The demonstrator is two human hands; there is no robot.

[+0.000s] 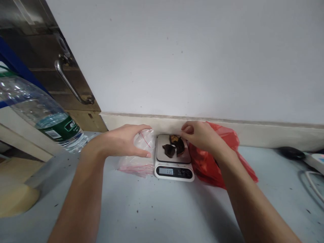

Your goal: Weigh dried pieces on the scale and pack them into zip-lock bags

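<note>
A white digital kitchen scale point(160, 153) stands on the table, its display reading about 119. Several dark brown, curled, dried-looking pieces point(169, 151) lie on its plate; their kind is unclear. At the plate's far right corner, my right hand point(196, 133) has its fingertips drawn together close by the pieces; whether something is between them is hidden. Left of the scale, my left hand point(126, 140) is open, thumb and fingers apart, over a stack of clear zip-lock bags point(138, 165) with red seal lines. A red plastic bag point(206, 168) lies right of the scale, partly under my right forearm.
A large clear water bottle point(40, 104) with a green label stands at the left. Near it is a pale yellow rounded object point(17, 200). A black computer mouse point(291, 153) and a white cable point(314, 184) are at the right. A white wall point(189, 67) rises behind the table.
</note>
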